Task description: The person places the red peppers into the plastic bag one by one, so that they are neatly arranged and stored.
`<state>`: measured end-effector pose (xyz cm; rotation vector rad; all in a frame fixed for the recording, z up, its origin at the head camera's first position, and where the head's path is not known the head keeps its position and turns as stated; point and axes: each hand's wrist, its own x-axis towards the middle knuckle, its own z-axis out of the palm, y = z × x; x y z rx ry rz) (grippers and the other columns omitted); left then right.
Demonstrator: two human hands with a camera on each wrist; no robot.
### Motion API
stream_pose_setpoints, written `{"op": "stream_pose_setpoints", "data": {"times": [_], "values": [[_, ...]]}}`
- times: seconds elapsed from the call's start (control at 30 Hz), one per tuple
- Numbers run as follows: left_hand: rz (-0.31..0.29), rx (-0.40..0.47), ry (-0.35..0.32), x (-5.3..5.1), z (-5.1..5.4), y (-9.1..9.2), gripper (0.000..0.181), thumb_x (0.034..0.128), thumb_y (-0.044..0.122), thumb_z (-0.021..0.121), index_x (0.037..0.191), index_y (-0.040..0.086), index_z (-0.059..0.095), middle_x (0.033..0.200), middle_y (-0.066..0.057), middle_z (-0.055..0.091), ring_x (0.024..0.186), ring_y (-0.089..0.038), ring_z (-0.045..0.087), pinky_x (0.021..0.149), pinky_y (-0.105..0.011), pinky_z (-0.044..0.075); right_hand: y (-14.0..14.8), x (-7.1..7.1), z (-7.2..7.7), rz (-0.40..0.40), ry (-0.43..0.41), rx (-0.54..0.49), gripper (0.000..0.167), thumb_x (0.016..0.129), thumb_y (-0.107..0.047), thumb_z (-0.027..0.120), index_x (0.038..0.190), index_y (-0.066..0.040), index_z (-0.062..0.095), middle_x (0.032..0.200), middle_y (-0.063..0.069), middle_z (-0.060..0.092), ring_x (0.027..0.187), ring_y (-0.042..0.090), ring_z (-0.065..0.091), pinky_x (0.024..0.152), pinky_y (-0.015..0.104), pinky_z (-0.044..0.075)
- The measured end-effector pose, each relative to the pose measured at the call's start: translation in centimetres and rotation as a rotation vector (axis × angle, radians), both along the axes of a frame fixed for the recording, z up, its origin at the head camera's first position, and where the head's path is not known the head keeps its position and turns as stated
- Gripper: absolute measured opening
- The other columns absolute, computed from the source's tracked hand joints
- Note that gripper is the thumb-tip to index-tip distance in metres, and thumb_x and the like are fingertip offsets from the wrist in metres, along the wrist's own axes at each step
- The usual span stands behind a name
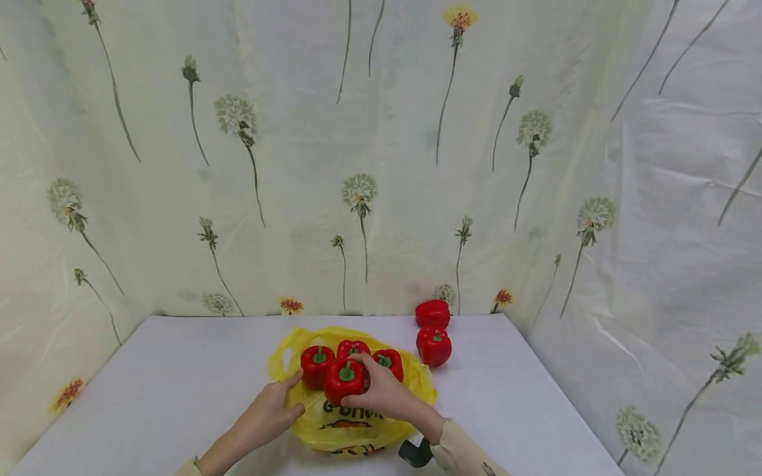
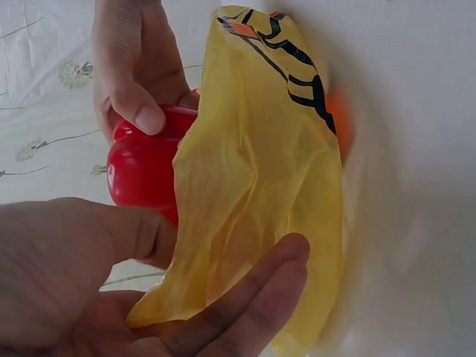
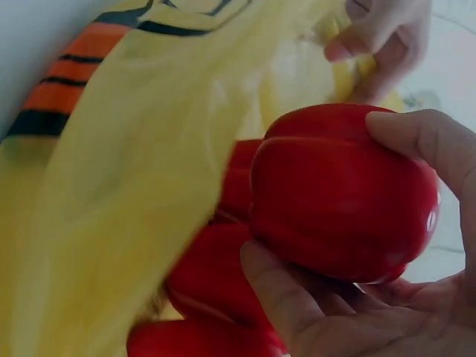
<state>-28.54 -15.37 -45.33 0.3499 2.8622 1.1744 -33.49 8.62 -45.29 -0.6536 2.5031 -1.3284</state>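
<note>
A yellow plastic bag with dark lettering and orange print lies on the table, its mouth spread. My right hand grips a red bell pepper with a green stem, thumb on one side and fingers on the other. In the right wrist view that bell pepper is above others at the bag's mouth. Three more red bell peppers, at left, back and right, sit in the bag. My left hand holds the bag's left edge between thumb and fingers, seen closely in the left wrist view.
Two more red bell peppers are outside the bag at the back right of the white table: one on its side, one upright. A dandelion-print curtain hangs behind. A black device is by my right wrist.
</note>
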Motion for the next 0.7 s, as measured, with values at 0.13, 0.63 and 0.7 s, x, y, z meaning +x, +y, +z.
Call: {"op": "stream_pose_setpoints", "data": {"times": [0.13,0.63,0.7], "values": [[-0.024,0.035,0.003,0.3,0.0,-0.2,0.062,0.0836,0.003,0.057,0.141,-0.011,0.039,0.055,0.003,0.051,0.040,-0.007,0.038,0.040,-0.018,0.032,-0.7,-0.1,-0.5,0.024,0.013,0.033,0.076,0.076,-0.038,0.079,0.138,-0.017,0.041,0.131,0.005,0.057,0.115,0.023,0.057,0.092,0.044,0.052],[-0.028,0.067,-0.001,0.5,0.4,-0.2,0.058,0.0860,0.001,0.054,0.140,-0.012,0.039,0.056,0.003,0.047,0.042,-0.008,0.040,0.041,-0.019,0.034,-2.6,0.2,-1.1,0.015,-0.001,0.095,0.075,0.074,-0.042,0.081,0.136,-0.016,0.046,0.125,0.002,0.062,0.107,0.018,0.060,0.088,0.043,0.054],[-0.029,0.071,-0.004,0.5,0.4,-0.2,0.058,0.0866,0.001,0.054,0.141,-0.012,0.038,0.056,0.003,0.048,0.042,-0.008,0.040,0.041,-0.020,0.034,-2.8,0.3,-1.1,0.017,-0.012,0.092,0.075,0.074,-0.041,0.081,0.135,-0.016,0.046,0.124,0.002,0.062,0.106,0.018,0.060,0.088,0.044,0.054]]}}
